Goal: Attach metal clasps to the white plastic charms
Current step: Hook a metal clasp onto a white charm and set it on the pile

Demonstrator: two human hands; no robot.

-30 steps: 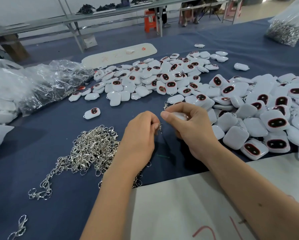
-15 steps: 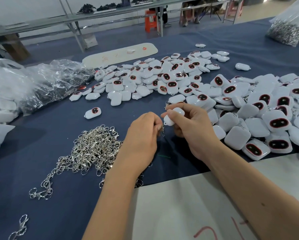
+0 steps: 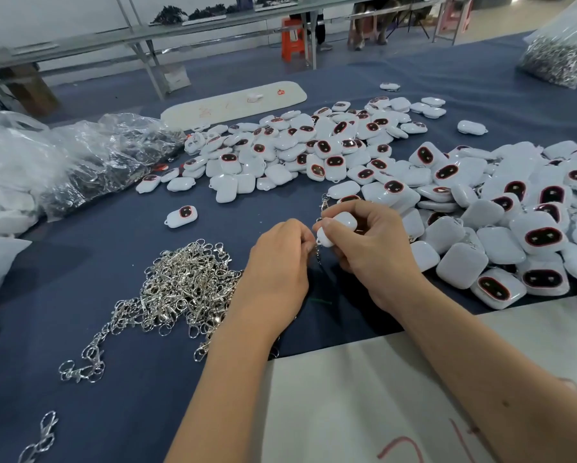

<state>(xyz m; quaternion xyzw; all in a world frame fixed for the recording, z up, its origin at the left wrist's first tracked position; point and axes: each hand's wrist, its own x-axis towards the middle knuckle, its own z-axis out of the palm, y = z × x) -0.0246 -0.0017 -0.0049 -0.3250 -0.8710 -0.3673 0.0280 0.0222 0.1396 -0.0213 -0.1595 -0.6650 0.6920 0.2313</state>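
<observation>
At the far left we see crumpled clear plastic bags (image 3: pixel 80 158) heaped on the blue tablecloth (image 3: pixel 80 412). A few loose clasps (image 3: pixel 41 436) lie at the near left edge, and further in a tangled pile of silver metal clasps (image 3: pixel 183 289) sits just beside our left wrist. One lone charm (image 3: pixel 181 216) lies face up, apart from the rest, beyond that pile.

Our left hand (image 3: pixel 277 269) has its fingers curled, pinching a small metal clasp (image 3: pixel 319 253) that hangs down between the two hands. Our right hand (image 3: pixel 370 248) grips a white plastic charm (image 3: pixel 335 228) between thumb and fingers, held above the cloth with its lower end meeting the clasp. Whether the clasp is hooked on we cannot tell.

Behind the hands a long white board (image 3: pixel 233 103) lies flat, and a broad heap of white charms (image 3: pixel 480 208) spreads across the middle and right of the cloth, many showing dark red-rimmed faces. A white sheet (image 3: pixel 364 396) lies under our right forearm. At the far right corner stands a clear bag of metal parts (image 3: pixel 561 55).
</observation>
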